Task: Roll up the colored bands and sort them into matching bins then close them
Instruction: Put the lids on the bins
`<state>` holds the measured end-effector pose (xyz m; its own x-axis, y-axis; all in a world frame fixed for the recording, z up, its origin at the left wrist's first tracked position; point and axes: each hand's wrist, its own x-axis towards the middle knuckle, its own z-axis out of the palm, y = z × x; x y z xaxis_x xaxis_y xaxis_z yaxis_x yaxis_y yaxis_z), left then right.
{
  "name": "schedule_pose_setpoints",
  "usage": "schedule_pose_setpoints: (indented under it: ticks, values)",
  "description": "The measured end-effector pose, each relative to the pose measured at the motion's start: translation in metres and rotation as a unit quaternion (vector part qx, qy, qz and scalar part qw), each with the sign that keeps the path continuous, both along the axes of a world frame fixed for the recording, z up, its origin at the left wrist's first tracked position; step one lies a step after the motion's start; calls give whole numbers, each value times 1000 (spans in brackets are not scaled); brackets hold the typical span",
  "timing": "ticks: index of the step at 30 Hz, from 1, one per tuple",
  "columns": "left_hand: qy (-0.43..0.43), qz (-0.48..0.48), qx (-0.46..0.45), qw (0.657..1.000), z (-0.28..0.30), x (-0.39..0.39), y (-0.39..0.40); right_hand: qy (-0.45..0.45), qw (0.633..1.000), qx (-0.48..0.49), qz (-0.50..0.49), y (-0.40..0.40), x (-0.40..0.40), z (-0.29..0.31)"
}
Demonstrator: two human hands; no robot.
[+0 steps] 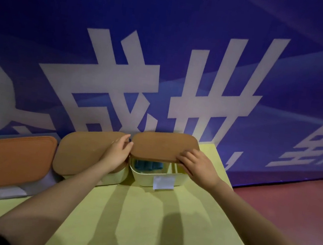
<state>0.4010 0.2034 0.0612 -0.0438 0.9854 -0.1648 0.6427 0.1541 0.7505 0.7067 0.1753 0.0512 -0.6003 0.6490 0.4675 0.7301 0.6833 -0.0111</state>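
Hovering tilted over the rightmost white bin [149, 177], a brown lid [163, 146] was gripped at its left end by the left hand [118, 152] and at its near edge by the right hand [199, 168]. Blue rolled bands [147, 165] were seen inside the bin, beneath the lid and between both hands.

3 bins in a row along the counter's [142, 223] far edge, against the wall [168, 40]. Right bin [148, 177]: lid [163, 145] raised above it, tilted, front open; rolled bands [147, 165] inside at left. Left hand [118, 151] at the lid's left end, right hand [200, 167] on its front right edge. Middle bin [111, 179] just left, lid [84, 151] on. Left bin [7, 192] beyond, lid [8, 161] on.
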Motion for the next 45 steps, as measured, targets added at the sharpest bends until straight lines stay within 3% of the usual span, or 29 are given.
schedule_pose_setpoints:
  ticks: [6,9,12,15,17,21,24,26,36,45]
  values:
    - [-32,55,-58,996,-11,26,9,18,998,-47,-29,-21,1,-27]
    - [33,73,-62,995,-13,27,8,31,995,-82,-45,-24,-1,-32]
    - [114,32,-50,992,-13,26,-1,37,994,-100,-23,-24,2,-32]
    - [145,10,-45,988,-18,23,-8,59,992,-115,-11,-17,2,-32]
    - [156,22,-38,987,-16,21,-8,113,983,-134,-54,-9,-3,-26]
    - [188,40,37,981,-10,25,-1,153,953,-142,-220,16,-17,-18]
    - [205,39,37,977,-9,36,2,184,881,-247,-360,28,-26,-24]
    - [218,34,34,975,-12,40,3,237,843,-297,-380,33,-30,-29]
    - [117,77,33,990,-24,23,26,276,854,-232,-375,40,-36,-27]
    - [219,31,74,972,-22,38,64,225,831,-241,-448,46,-49,-26]
